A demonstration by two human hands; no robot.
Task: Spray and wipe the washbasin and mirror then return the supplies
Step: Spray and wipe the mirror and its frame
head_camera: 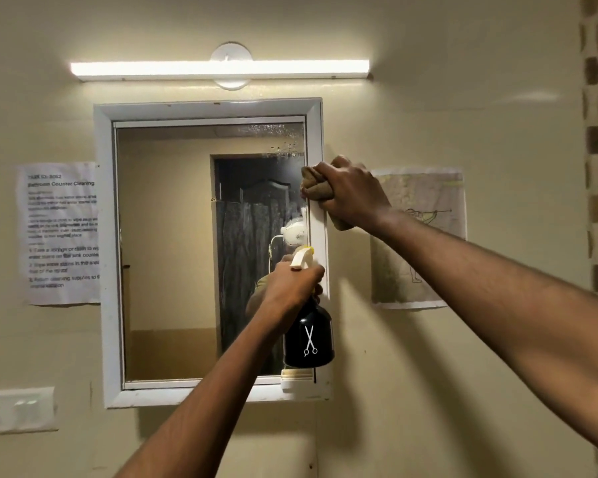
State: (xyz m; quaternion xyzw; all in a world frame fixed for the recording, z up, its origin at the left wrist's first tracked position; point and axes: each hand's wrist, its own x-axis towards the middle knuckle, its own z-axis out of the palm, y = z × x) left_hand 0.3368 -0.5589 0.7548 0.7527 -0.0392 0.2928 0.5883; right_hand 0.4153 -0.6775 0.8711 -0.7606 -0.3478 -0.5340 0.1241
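A white-framed mirror hangs on the cream wall, with wet droplets and smears near its top right corner. My right hand grips a bunched brown cloth and presses it against the mirror's right edge, just below the droplets. Lower down, my left hand holds a black spray bottle by its neck, upright, its white trigger head pointing at the glass. The bottle carries a white scissors logo. The washbasin is out of view.
A lit tube light runs above the mirror. A printed instruction sheet is taped left of the frame and a drawing sheet to the right. A white switch panel sits at lower left. A small white holder is fixed at the frame's lower right.
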